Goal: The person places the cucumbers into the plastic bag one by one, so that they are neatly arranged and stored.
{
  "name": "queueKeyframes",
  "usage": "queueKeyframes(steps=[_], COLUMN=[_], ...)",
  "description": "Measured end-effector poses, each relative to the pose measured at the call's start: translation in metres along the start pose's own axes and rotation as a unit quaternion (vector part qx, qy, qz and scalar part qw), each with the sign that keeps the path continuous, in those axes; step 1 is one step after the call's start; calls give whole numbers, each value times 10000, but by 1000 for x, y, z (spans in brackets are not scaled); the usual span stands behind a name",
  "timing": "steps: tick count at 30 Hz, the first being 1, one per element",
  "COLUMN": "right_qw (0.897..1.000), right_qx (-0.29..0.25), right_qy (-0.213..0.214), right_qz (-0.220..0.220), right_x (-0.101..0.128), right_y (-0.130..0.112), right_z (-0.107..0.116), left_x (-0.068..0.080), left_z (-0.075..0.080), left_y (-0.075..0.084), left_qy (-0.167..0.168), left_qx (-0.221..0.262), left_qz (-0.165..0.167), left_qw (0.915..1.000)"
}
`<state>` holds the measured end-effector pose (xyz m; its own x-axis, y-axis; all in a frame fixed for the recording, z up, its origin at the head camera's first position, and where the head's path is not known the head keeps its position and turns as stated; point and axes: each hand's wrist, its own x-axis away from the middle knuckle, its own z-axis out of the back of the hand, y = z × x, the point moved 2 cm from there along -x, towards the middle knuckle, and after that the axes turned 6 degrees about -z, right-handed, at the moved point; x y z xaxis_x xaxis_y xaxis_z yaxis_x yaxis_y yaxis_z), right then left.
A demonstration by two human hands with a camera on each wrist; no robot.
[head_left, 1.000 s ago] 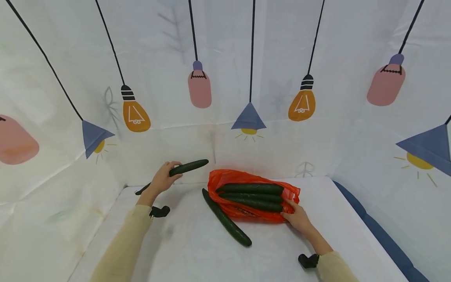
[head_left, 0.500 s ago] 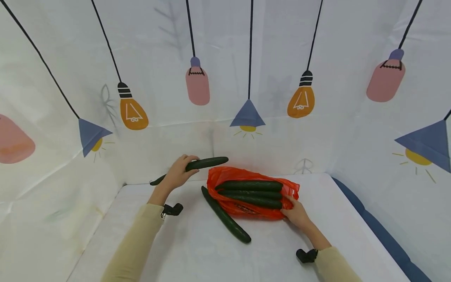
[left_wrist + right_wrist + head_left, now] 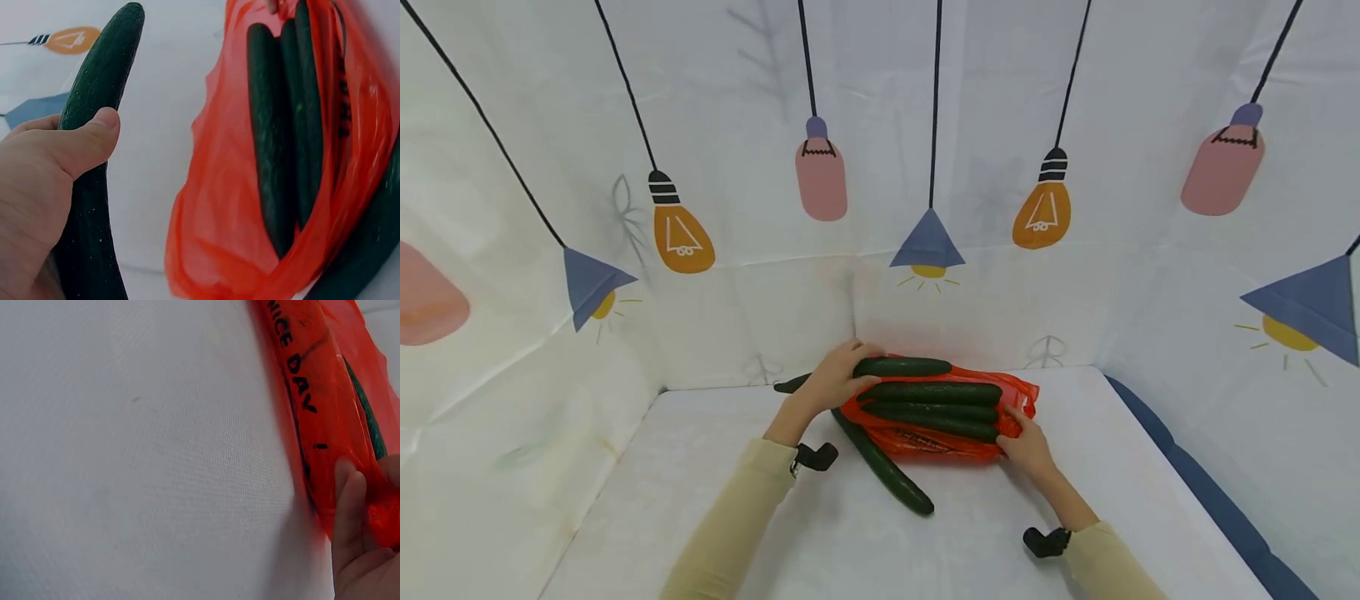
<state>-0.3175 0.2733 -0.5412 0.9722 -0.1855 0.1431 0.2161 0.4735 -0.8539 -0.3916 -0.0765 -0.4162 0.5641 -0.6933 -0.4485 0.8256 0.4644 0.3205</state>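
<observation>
My left hand grips a dark green cucumber around its middle, thumb across it in the left wrist view. That cucumber overlaps the back edge of a red plastic bag in the head view. Inside the bag's wide opening, several cucumbers lie side by side. My right hand holds the bag's right end, pinching the plastic between thumb and fingers; black lettering shows on the bag beside it in the right wrist view. Another loose cucumber lies slanted on the table, its far end against the bag.
The bag lies near the back of a white-covered table. A white sheet printed with hanging lamps rises behind and at both sides. A dark blue padded edge runs along the right. Black wrist cameras sit on both wrists.
My left hand has carried its cucumber to the right and slightly down, from left of the bag to its back edge. My right hand has stayed at the bag's right end.
</observation>
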Motion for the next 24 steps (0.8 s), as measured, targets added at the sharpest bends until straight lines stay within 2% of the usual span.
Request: queueKeyframes(steps=[6,11,19,24], right_qw=[10000,9998,9999,10000], right_qx=[42,102,-98,63], right_qy=[10,96,-25,6], right_qz=[54,130,-55,71], right_x=[1,4,10,9], right_y=[2,1,2,5], right_z=[-2,-2,-3,-2], left_x=[-13,-24,-41,-49], left_z=[-19,-33,-43,-50], left_y=[9,18,38,48], left_qy=[-187,-446,-733,-862], left_qx=[-17,16,114,91], left_qz=[-168,-164,-148,-147], left_qw=[9997,9989,9971,9961])
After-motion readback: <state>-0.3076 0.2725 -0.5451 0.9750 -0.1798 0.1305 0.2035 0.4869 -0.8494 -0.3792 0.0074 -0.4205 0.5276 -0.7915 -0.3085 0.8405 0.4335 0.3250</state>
